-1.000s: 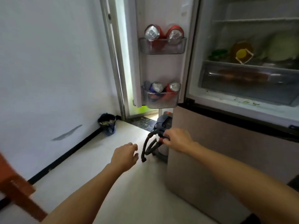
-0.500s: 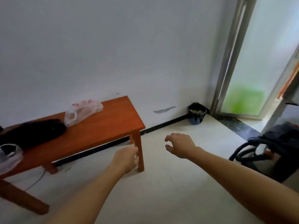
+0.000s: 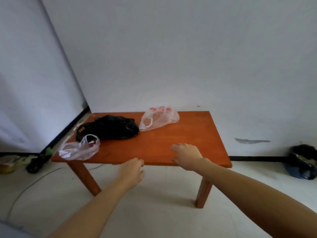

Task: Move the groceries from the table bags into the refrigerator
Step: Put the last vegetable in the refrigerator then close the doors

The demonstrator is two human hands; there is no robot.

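A low red-brown wooden table (image 3: 171,140) stands against the white wall. On it lie a black plastic bag (image 3: 109,127) at the back left, a clear bag with red print (image 3: 158,118) at the back, and a second clear bag (image 3: 79,149) at the front left corner. My left hand (image 3: 133,172) hovers just before the table's front edge, fingers loosely curled and holding nothing. My right hand (image 3: 187,154) reaches over the front of the tabletop, fingers relaxed and holding nothing. The refrigerator is out of view.
A dark pot or bucket (image 3: 302,163) sits on the floor by the wall at the right. Green and dark clutter (image 3: 32,159) lies on the floor at the left, with a thin cable (image 3: 34,182) running across the pale floor.
The view has swung left from the open refrigerator to the table with the bags. My right hand let go of the dark hose by the fridge, and both hands now reach toward the table.
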